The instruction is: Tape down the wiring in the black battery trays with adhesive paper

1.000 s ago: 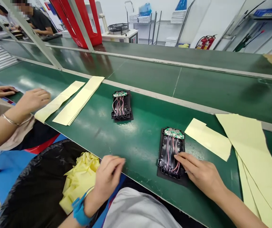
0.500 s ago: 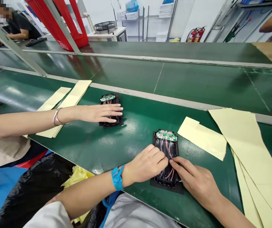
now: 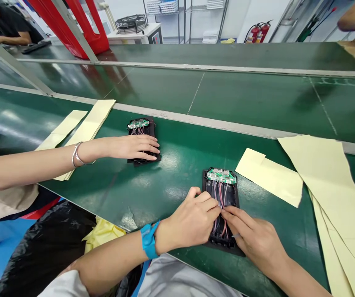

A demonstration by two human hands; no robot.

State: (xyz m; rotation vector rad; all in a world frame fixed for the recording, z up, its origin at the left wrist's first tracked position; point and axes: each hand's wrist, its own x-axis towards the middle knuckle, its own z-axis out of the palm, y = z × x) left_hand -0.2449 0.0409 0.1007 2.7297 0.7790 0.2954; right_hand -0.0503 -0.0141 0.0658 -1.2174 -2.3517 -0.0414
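Observation:
A black battery holder (image 3: 221, 206) lies on the green bench mat (image 3: 152, 181), with a green circuit board (image 3: 221, 175) at its far end and thin pink wires (image 3: 219, 202) running along its cells. My left hand (image 3: 192, 218) reaches over its lower part, and my right hand (image 3: 252, 235) comes in from the right. Their fingertips meet at the wires, hiding the holder's near end. Further left, a co-worker's hand (image 3: 134, 147) rests on a second black holder (image 3: 142, 140).
Pale yellow sheets (image 3: 268, 177) lie right of the holder, with a larger stack (image 3: 329, 198) at the far right and strips (image 3: 84, 123) at the left. Past the bench's near edge sits a black bag (image 3: 41, 247) with yellow scraps (image 3: 103, 235). A second green bench (image 3: 227, 90) runs behind.
My left hand has come in from the bench's near edge onto the holder beside my right hand. The co-worker's hand has moved across onto the second holder, covering its lower part.

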